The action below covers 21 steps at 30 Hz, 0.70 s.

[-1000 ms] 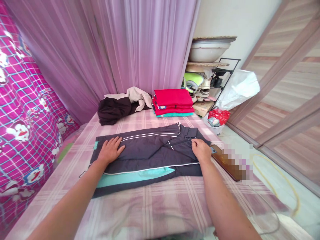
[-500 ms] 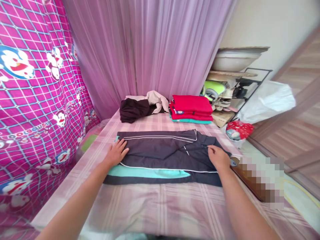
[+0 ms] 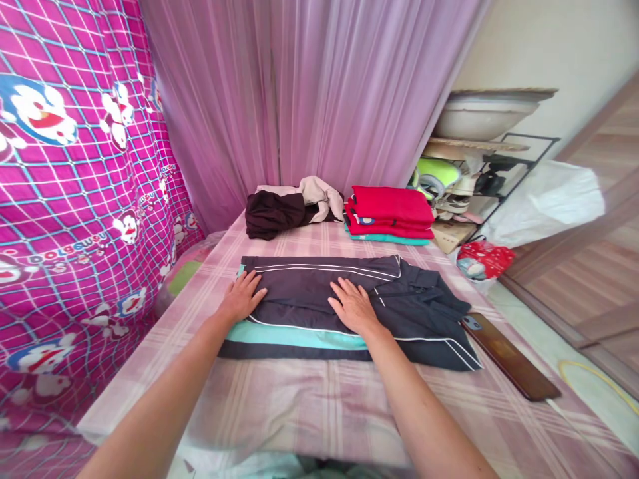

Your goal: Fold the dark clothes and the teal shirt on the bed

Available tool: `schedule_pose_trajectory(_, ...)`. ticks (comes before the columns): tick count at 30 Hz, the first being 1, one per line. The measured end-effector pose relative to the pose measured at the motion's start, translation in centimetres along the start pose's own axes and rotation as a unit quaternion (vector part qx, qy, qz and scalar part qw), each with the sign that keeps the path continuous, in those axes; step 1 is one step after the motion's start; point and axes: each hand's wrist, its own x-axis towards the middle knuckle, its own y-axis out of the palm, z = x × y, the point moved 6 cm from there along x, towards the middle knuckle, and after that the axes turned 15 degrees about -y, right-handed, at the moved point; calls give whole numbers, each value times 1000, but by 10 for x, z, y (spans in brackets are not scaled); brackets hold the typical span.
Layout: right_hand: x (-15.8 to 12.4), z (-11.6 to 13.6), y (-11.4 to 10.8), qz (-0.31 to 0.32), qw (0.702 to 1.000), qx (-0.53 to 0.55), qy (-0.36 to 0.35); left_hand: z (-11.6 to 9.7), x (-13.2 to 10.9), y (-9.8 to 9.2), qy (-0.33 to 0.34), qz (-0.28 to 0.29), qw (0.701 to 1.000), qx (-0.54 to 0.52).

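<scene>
A dark navy jacket (image 3: 304, 299) with white piping and a turquoise panel lies folded lengthwise across the table, its collar end to the right. My left hand (image 3: 243, 296) rests on the jacket's left end, fingers spread and flat. Lying on the middle of the same jacket is my right hand (image 3: 353, 306), palm down with its fingers apart. Neither hand grips the cloth. Part of the jacket's front edge is hidden behind my right forearm.
Behind the jacket sit a stack of folded red clothes (image 3: 392, 206) and a rumpled dark garment (image 3: 274, 213) beside a pale one. A brown phone (image 3: 514, 359) with a cable lies at the right edge. A shelf rack (image 3: 519, 173) stands beyond the table.
My right hand has let go of the jacket's collar end and moved left to its middle, opening flat. The left hand stays at the left end. The view has shifted slightly.
</scene>
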Motion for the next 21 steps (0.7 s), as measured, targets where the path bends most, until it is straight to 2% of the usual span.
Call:
schedule_pose_trajectory(2,-1,2,4,30,1000,8,1,1,2,0,-4,1,1000,-16)
schedule_pose_trajectory(5,-2,0,2,26,1000,7,6,1,3,-5,-1,-8,999,-53)
schedule_pose_trajectory(8,-3,0,2,17,1000,9,9,7,1,-18,-10,-31,994,-103)
schedule_pose_trajectory(12,-4,0,1,0,1000,9,9,30,-8,-37,-142,-72,981,-109)
schedule_pose_trajectory(14,-4,0,1,-7,1000,10,8,39,-11,-41,-200,-53,975,-80)
schedule_pose_trajectory(17,-5,-1,0,-17,1000,13,9,49,-5,-40,-250,16,967,-42)
schedule_pose_trajectory(19,-5,-1,0,-26,999,18,8,55,5,-37,-257,53,964,-45)
schedule_pose_trajectory(21,-6,-1,-1,-35,999,23,6,56,18,-35,-229,67,968,-73)
